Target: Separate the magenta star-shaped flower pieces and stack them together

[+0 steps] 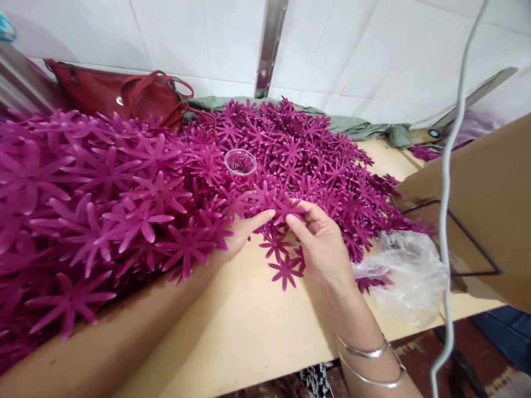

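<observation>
A purple artificial flower [285, 208] with long narrow petals is pinched between the thumb and fingers of my right hand [326, 246]. The thumb of my left hand [238, 236] reaches to the same flower from the left, and its other fingers are mostly hidden under petals. Just below the fingers, several more flowers hang together, the lowest flower [285, 272] over bare tabletop. Both hands are at the front of a large heap of the same purple flowers [286, 149]. A small clear plastic cup [240, 162] sits among them, its contents too small to make out.
A red handbag [116, 94] lies behind the heap against white tiles. On the right are a crumpled clear plastic bag [409, 276], a cardboard box [477, 204] and a hanging grey cable [446, 193]. The pale tabletop [232, 331] ends at a front edge.
</observation>
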A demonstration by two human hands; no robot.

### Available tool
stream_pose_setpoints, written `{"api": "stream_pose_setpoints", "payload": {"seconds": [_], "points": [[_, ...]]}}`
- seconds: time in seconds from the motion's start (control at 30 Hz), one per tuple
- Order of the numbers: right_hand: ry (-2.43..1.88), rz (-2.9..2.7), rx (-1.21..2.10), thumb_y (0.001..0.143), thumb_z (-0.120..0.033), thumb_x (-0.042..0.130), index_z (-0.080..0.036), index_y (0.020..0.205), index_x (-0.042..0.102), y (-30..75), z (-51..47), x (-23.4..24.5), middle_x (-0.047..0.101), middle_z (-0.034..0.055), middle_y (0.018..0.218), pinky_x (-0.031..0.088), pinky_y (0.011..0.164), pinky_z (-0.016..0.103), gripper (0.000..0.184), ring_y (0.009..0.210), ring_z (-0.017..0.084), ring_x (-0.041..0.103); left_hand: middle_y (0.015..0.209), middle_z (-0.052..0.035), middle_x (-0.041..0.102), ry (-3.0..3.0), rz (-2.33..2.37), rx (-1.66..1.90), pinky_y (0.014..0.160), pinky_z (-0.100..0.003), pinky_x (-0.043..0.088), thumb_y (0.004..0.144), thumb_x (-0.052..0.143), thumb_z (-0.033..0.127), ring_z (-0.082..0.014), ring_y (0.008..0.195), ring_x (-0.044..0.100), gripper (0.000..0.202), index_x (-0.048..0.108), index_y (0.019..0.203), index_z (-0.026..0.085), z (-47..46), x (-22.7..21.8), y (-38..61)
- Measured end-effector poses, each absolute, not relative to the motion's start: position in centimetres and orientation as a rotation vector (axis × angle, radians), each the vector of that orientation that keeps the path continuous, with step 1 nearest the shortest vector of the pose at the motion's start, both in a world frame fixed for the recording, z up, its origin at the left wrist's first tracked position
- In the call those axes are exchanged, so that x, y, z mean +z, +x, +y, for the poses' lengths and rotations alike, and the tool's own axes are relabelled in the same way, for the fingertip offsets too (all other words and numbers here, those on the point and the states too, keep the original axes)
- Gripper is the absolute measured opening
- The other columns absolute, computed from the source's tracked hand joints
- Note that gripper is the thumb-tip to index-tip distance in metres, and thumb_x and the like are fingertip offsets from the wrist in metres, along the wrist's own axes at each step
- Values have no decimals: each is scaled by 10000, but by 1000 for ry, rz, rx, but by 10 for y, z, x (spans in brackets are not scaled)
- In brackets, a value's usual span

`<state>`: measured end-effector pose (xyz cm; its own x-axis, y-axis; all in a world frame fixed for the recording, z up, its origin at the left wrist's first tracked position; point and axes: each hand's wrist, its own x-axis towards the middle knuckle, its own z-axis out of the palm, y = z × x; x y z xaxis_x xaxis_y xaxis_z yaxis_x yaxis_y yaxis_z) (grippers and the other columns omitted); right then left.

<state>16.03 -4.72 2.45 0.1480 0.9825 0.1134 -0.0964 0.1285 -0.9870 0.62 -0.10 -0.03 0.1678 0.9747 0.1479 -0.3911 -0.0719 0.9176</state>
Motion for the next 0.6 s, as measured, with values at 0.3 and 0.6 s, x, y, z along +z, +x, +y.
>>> {"api": "stream_pose_setpoints", "payload": {"seconds": [0.3,0.6], "points": [[-1226,-1105,900,823,-277,780,-236,923,759,166,-48,30,723,-13,802,524,720,277,110,717,140,630,1246,-48,784,964,659,1304,1236,-539,385,802,846,346,-294,1261,691,541,704,1319,272,0,-7,4],[-1339,-1200,1019,808,-426,792,-214,733,597,161,-50,33,564,-47,637,372,548,258,298,573,113,463,1200,-44,798,1058,632,1253,1181,-531,452,815,849,307,-291,1190,720,480,731,1278,262,0,-5,2]]}}
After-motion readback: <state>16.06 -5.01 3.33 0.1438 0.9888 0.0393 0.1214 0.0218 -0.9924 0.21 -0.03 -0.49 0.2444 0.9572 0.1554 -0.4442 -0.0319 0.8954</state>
